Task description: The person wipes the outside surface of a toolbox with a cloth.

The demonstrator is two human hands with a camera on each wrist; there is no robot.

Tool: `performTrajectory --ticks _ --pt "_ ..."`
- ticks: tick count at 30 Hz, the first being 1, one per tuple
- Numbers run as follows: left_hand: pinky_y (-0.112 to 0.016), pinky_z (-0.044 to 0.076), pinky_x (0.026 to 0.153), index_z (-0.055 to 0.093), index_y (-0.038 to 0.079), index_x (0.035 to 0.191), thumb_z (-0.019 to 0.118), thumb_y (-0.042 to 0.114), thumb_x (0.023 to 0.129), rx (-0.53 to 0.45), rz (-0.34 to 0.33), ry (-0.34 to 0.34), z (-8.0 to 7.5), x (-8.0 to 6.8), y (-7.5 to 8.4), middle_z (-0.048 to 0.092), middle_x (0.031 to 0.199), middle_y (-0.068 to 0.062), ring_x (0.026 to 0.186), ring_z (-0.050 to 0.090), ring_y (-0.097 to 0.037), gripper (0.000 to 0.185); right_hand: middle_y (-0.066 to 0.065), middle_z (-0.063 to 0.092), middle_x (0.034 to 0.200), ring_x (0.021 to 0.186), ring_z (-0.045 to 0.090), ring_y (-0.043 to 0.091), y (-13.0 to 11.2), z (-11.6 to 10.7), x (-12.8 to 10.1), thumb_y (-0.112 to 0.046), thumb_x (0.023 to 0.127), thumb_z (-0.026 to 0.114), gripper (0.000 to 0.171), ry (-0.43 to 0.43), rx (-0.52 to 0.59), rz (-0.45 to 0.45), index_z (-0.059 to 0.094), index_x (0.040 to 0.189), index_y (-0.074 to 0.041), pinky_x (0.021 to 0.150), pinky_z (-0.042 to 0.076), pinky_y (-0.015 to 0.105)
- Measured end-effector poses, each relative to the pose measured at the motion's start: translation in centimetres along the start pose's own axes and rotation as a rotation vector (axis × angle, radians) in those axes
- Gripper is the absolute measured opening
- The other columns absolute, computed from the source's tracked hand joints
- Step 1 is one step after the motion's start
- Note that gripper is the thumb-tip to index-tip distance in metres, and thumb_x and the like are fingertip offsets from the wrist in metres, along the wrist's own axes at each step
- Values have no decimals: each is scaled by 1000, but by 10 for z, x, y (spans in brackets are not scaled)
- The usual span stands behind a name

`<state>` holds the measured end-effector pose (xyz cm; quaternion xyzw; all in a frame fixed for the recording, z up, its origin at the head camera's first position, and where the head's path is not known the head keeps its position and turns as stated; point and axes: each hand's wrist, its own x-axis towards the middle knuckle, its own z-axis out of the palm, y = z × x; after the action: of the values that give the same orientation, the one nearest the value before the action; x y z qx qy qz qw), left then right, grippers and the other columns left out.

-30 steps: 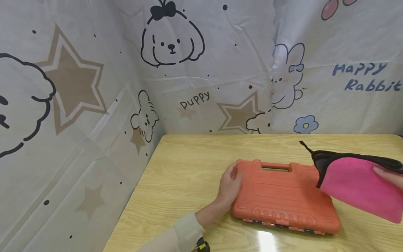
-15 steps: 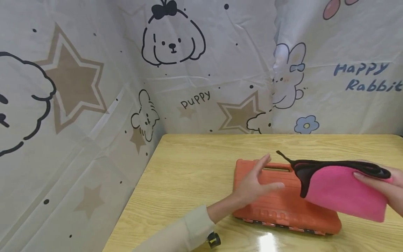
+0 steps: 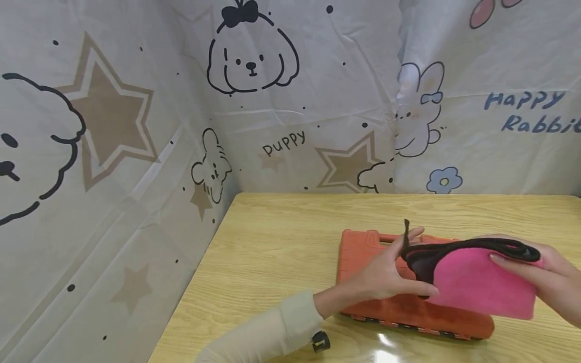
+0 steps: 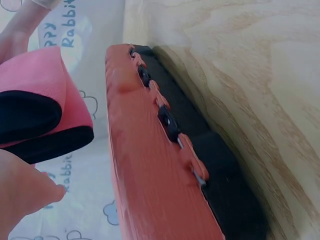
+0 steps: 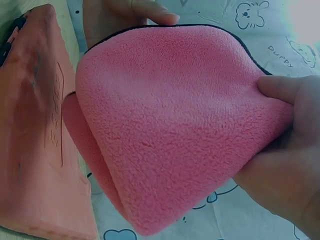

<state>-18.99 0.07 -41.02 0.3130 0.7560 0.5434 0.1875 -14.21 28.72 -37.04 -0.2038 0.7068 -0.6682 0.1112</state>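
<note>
My right hand (image 3: pixel 551 275) holds a folded pink plush cloth (image 3: pixel 485 282) with black edging, thumb on its near face and fingers behind. In the right wrist view the pinched corner of the cloth (image 5: pixel 165 115) puckers under the thumb. At its other end my left hand (image 3: pixel 386 275) reaches round the black edge, fingers extended behind and thumb straight along the near side. A short black loop (image 3: pixel 406 234) sticks up there. The cloth hangs over an orange plastic case (image 3: pixel 358 257) with a carry handle, lying on the table and partly hidden by the hands and cloth.
The wood-grain table (image 3: pixel 272 242) runs back to a white curtain (image 3: pixel 290 166) printed with cartoon animals and stars. Black latches (image 4: pixel 168 122) line the near edge of the case, above its black lower half.
My left hand has left the left side of the case and moved right to the cloth's edge. My right hand has brought the cloth leftward over the case.
</note>
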Motion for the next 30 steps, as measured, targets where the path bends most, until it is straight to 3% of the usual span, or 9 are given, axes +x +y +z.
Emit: performTrajectory --ticks 5,9,11,14,17,22,25,28,30 --pt "-23 45 96 48 31 149 76 20 90 26 106 -47 5 0 -2 57 131 21 119 50 5 66 -7 71 104 74 71 24 -2 7 1 2 106 38 54 74 -164 68 66 118 -43 59 60 38" --pt "-15 49 85 61 13 137 67 18 97 13 142 -18 7 0 -2 68 115 13 98 58 8 41 -8 70 103 76 70 20 -1 11 2 1 106 42 52 133 -258 84 63 116 -46 60 59 34" --pt "-12 48 75 66 8 130 64 20 99 15 129 18 7 -2 -1 70 100 11 83 57 8 33 -10 69 105 81 68 15 1 12 2 0 105 44 45 160 -320 80 64 119 -39 63 58 29" --pt "-13 47 69 68 0 122 59 15 101 -28 163 60 4 -2 1 68 86 -1 73 52 3 28 -19 65 108 91 62 1 4 14 5 -4 104 51 31 190 -464 87 63 130 -15 69 54 20" --pt "-14 48 71 65 -6 122 55 9 102 -76 226 92 -1 -2 1 67 91 -11 76 52 3 27 -19 63 113 98 54 -11 8 14 8 -11 104 54 36 188 -579 123 55 134 9 73 50 16" --pt "-14 48 63 67 -9 110 55 8 100 -107 259 209 -12 -1 0 61 78 -6 68 52 2 23 13 62 126 99 48 -15 18 7 11 -23 108 48 45 172 -625 214 50 138 10 74 50 20" --pt "-15 49 59 69 -9 105 59 10 97 -112 218 328 -19 0 -2 61 74 -5 64 53 1 23 9 59 131 101 46 -17 35 3 12 -25 108 46 45 205 -629 184 49 141 6 75 47 15" --pt "-18 54 63 71 -6 109 62 11 96 -137 181 425 -25 0 -5 67 81 -7 69 60 -2 23 14 54 138 120 54 9 52 6 13 -26 109 43 49 267 -623 165 42 146 6 75 40 5" --pt "-20 55 66 70 -7 107 62 11 96 -155 173 472 -29 1 -6 67 82 -7 72 61 -3 22 28 41 147 132 46 36 62 11 13 -29 110 40 56 291 -596 189 32 151 8 86 40 8"
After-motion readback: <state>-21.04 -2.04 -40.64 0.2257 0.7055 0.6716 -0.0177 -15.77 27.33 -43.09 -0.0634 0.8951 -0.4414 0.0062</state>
